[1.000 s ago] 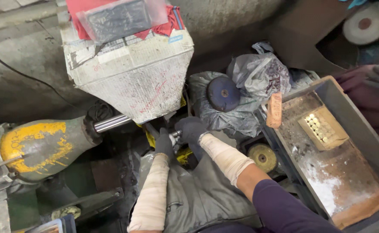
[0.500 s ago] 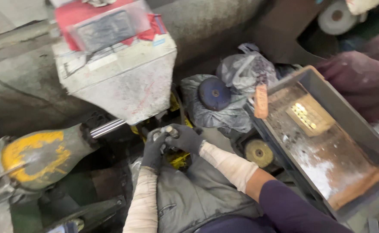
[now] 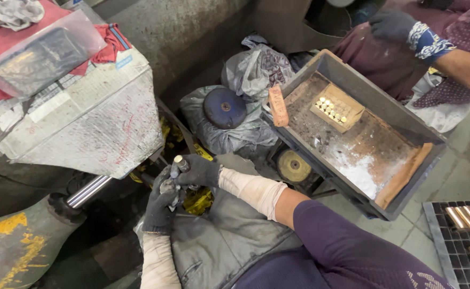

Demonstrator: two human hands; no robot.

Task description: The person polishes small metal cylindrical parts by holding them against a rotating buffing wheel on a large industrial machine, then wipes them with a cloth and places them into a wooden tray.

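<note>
Both my hands wear dark gloves with pale wraps on the forearms. My left hand (image 3: 159,206) and my right hand (image 3: 198,171) close together on a small metal cylindrical piece (image 3: 177,167), holding it just below the paper-covered hood of the machine (image 3: 93,120), beside a steel shaft (image 3: 88,191). The piece's round end shows between my fingers; the rest is hidden by the gloves. A grey cloth (image 3: 219,241) covers my lap under the hands.
A grey metal tray (image 3: 390,120) with white dust and a small box of brass pieces (image 3: 335,108) stands to the right. A blue wheel (image 3: 224,107) lies on plastic bags. Another person's gloved hand (image 3: 398,27) is at top right. A green and yellow motor (image 3: 16,249) sits lower left.
The view has tilted and shifted, so the tray and the other person show more. My hands stay together on the small piece below the hood.
</note>
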